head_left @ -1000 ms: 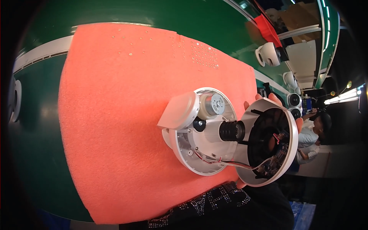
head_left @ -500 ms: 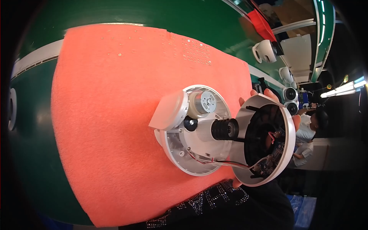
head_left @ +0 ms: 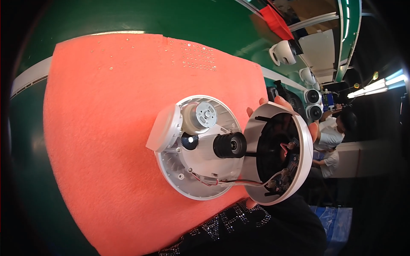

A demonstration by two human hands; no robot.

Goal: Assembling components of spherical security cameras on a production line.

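Note:
A round white housing (head_left: 183, 164) lies opened on an orange mat. Inside it are a silver motor (head_left: 207, 114), a black gear (head_left: 190, 141) and a ribbed black cylinder (head_left: 230, 145). At its right a white shell (head_left: 301, 158) is tipped up, its black inside and circuit board (head_left: 277, 182) showing. Thin wires (head_left: 239, 182) run between the two parts. My right hand (head_left: 282, 102) is closed on the shell's upper edge, fingers behind and thumb at the right side. Of my left hand (head_left: 251, 204) only a fingertip shows, pressed at the shell's lower edge; the rest is hidden.
The orange mat (head_left: 106, 149) covers much of the green table (head_left: 179, 19); rows of small screws (head_left: 198, 57) lie near its far edge. Several white round units (head_left: 284, 52) and a red bin (head_left: 276, 22) stand beyond. Other people (head_left: 331, 147) are at the right.
The whole view has shifted, so mat, housing and shell sit farther left in the picture. Both hands keep their hold on the shell.

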